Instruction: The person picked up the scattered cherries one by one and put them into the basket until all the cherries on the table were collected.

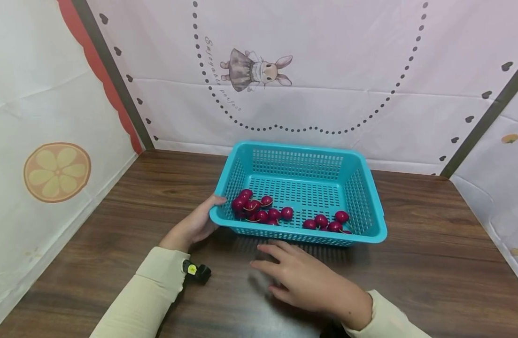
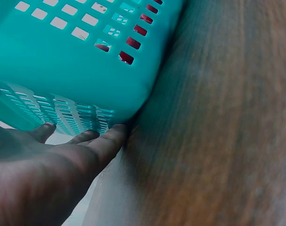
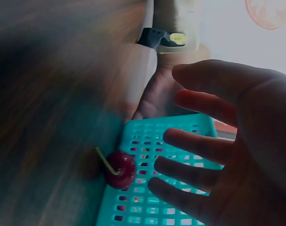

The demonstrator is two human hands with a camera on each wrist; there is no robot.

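Note:
A turquoise plastic basket [image 1: 292, 238] with a slotted wall stands on the table, holding several dark red cherries [image 1: 252, 206] along its near side. My left hand [image 1: 197, 223] rests against the basket's left end near the front corner. In the left wrist view its fingers [image 2: 102, 143] lie fairly straight along the slotted wall. My right hand [image 1: 303, 277] hovers in front of the basket, palm turned inward, fingers spread and holding nothing. The right wrist view shows a cherry [image 3: 120, 169] with a green stem outside the basket's near wall; the right hand hides that spot in the head view.
The dark wood-grain table [image 1: 428, 263] extends on both sides of the basket. White printed cloth walls [image 1: 326, 56] enclose the back and sides, the back one close behind the basket. A small black wrist camera [image 1: 197, 272] sits on the left sleeve.

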